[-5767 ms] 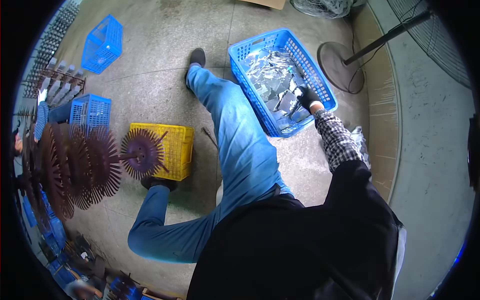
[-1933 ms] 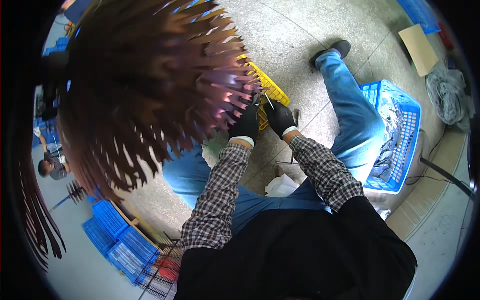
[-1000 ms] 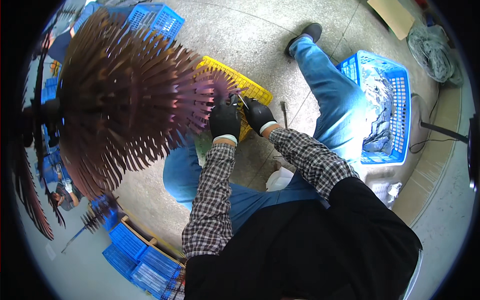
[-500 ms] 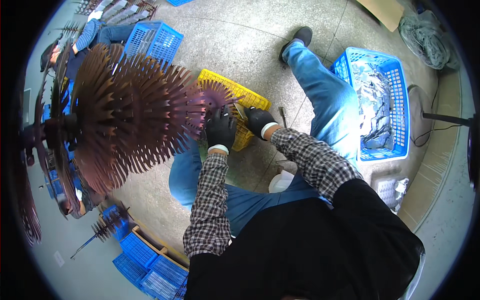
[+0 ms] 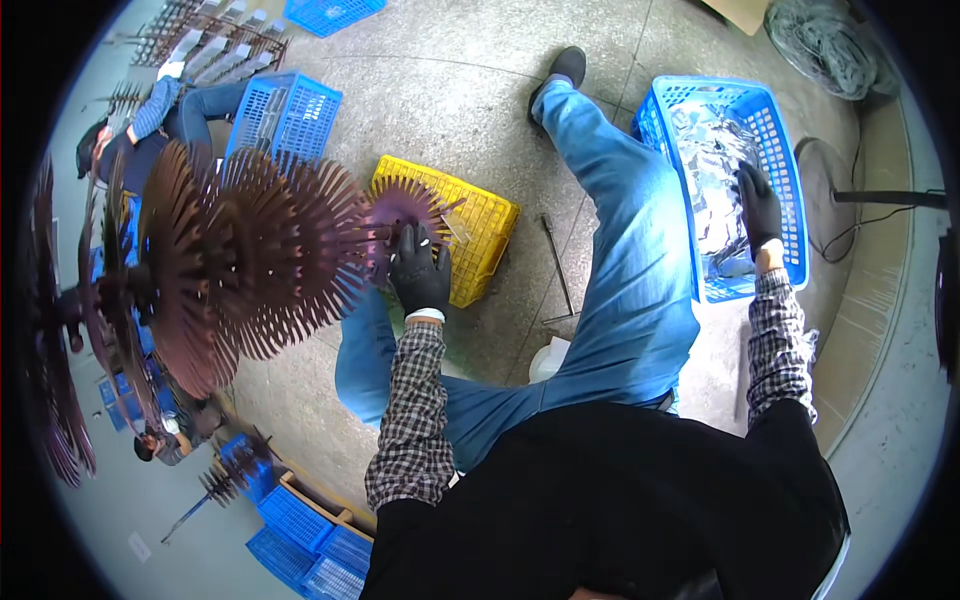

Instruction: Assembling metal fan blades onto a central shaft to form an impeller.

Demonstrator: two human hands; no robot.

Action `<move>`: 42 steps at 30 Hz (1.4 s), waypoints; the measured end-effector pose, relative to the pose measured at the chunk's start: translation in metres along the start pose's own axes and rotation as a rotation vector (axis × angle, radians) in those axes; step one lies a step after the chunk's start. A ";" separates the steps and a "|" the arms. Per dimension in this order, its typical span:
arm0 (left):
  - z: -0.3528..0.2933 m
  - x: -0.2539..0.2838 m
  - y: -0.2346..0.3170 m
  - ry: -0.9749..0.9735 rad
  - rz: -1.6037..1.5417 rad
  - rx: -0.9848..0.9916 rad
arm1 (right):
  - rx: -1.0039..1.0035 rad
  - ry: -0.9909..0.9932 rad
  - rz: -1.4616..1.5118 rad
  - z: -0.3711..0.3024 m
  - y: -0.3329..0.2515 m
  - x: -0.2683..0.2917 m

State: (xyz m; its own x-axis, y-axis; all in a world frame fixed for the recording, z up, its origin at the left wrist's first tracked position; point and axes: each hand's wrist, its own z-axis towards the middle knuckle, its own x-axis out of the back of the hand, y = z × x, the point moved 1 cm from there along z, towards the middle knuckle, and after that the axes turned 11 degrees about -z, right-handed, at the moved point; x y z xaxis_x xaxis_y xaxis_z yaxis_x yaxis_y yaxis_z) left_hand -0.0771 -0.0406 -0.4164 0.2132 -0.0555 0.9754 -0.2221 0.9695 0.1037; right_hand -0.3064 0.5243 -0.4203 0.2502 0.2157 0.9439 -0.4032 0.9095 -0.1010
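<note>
A long rack of dark reddish-brown toothed discs [image 5: 255,255] reaches in from the left. Its end disc [image 5: 402,205] fans thin prongs just beyond my black-gloved left hand [image 5: 420,275]. The fingers of that hand are bent against the rack's end, their tips partly hidden among the prongs. A few thin metal pieces [image 5: 457,226] stick out by the end disc, over the yellow crate. Far to the right, my gloved right hand [image 5: 762,208] reaches over the blue basket [image 5: 798,235], fingers apart above a heap of shiny flat metal plates [image 5: 712,185].
Below the end disc sits an upturned yellow crate [image 5: 482,240]. A T-shaped metal rod [image 5: 558,265] lies on the floor. Co-workers sit at upper left [image 5: 165,115] and lower left [image 5: 165,440], near more blue crates [image 5: 290,115]. A stand's round base [image 5: 818,195] is beside the blue basket.
My right hand has left the end disc and swung right to the blue basket. My left hand stays by the rack's end. The whole view has shifted slightly.
</note>
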 end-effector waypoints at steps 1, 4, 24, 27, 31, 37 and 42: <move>0.001 -0.002 -0.001 -0.032 0.013 0.007 | -0.121 -0.095 0.025 -0.023 0.006 -0.013; 0.005 -0.006 -0.003 -0.129 0.049 0.024 | -0.424 -0.369 0.209 -0.074 0.002 -0.046; 0.013 -0.017 0.011 -0.232 0.173 0.076 | -0.366 -0.775 -0.438 -0.083 -0.022 -0.107; 0.020 -0.004 0.028 -0.169 0.105 0.011 | -0.361 -0.746 -0.408 -0.094 -0.012 -0.113; 0.019 0.002 0.032 -0.116 0.026 -0.043 | -0.365 -0.724 -0.357 -0.097 -0.010 -0.118; 0.015 -0.016 0.031 -0.229 -0.070 -0.044 | -0.353 -0.573 -0.387 -0.120 0.015 -0.128; 0.031 0.004 0.033 -0.621 0.020 0.310 | -0.610 -0.448 -0.504 -0.124 0.028 -0.149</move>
State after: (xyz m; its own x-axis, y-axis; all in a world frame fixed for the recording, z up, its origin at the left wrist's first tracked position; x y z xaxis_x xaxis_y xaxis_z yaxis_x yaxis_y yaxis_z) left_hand -0.1135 -0.0165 -0.4034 -0.3575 -0.2546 0.8985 -0.5017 0.8638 0.0451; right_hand -0.2455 0.5617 -0.6034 -0.1467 -0.3011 0.9422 0.2290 0.9163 0.3285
